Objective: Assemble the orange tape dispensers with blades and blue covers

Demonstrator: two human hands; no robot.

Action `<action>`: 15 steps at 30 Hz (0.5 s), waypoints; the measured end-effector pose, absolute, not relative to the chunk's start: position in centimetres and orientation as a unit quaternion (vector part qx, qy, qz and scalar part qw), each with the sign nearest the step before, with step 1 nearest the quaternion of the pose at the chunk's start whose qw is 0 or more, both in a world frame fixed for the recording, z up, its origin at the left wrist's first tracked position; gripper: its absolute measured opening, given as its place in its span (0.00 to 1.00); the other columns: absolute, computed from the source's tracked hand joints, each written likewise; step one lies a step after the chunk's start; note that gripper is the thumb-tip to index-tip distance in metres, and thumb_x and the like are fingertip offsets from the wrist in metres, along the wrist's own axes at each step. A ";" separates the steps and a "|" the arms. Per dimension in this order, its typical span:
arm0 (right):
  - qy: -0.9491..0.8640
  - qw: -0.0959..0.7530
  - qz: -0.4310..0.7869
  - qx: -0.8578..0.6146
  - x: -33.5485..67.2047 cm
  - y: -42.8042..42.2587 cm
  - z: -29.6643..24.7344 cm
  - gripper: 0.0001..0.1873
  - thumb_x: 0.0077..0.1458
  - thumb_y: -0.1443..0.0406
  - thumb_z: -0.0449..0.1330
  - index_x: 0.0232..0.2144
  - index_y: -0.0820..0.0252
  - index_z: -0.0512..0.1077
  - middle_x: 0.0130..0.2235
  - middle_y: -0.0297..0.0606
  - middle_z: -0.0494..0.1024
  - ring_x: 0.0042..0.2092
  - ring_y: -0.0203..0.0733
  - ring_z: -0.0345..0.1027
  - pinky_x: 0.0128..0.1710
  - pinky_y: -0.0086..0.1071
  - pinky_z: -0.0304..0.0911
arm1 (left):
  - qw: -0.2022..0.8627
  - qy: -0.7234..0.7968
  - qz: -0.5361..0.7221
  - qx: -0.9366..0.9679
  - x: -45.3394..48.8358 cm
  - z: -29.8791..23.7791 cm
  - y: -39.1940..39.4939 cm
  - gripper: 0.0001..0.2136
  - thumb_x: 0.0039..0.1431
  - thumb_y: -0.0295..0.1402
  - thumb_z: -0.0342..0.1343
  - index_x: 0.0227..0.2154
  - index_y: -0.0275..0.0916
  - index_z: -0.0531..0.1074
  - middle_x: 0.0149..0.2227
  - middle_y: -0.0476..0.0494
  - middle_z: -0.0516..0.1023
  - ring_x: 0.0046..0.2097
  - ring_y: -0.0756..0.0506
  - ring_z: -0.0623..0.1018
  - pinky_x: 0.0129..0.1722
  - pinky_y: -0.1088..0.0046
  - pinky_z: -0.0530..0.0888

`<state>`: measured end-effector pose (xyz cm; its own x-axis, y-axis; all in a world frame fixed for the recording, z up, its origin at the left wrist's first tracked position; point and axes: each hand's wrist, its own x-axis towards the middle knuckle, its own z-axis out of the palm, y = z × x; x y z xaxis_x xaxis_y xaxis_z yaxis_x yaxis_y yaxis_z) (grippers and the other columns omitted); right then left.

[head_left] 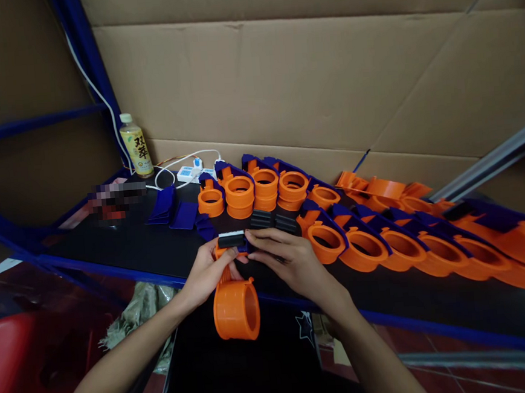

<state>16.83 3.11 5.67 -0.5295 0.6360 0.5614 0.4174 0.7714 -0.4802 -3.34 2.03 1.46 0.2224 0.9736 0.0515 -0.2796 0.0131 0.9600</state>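
My left hand (207, 273) and my right hand (290, 261) meet at the near edge of a black worktop (148, 245). Between them I grip an orange plastic tape dispenser (236, 307); its round ring hangs below my fingers. At its top sits a black toothed blade piece (232, 239) with a blue part under it, pinched by both thumbs and forefingers. Two more black blade pieces (273, 220) lie on the worktop just beyond my hands.
A long row of orange-and-blue dispensers (412, 248) runs to the right. Stacked orange rings (253, 191) stand behind. Blue flat parts (173, 211), a white power strip (190, 173) with cable and a drink bottle (135, 145) sit at the back left. Cardboard walls the rear.
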 end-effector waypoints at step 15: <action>-0.878 0.319 0.083 -0.346 16.5 2.2 6.7 0.19 0.64 0.64 0.59 0.57 0.52 0.73 0.57 0.38 0.76 0.54 0.45 0.74 0.54 0.39 0.72 | 0.593 0.358 0.514 0.506 -3.4 1.2 1.7 0.17 0.60 0.45 0.59 0.39 0.34 0.71 0.29 0.42 0.82 0.21 0.48 0.78 0.26 0.74 0.73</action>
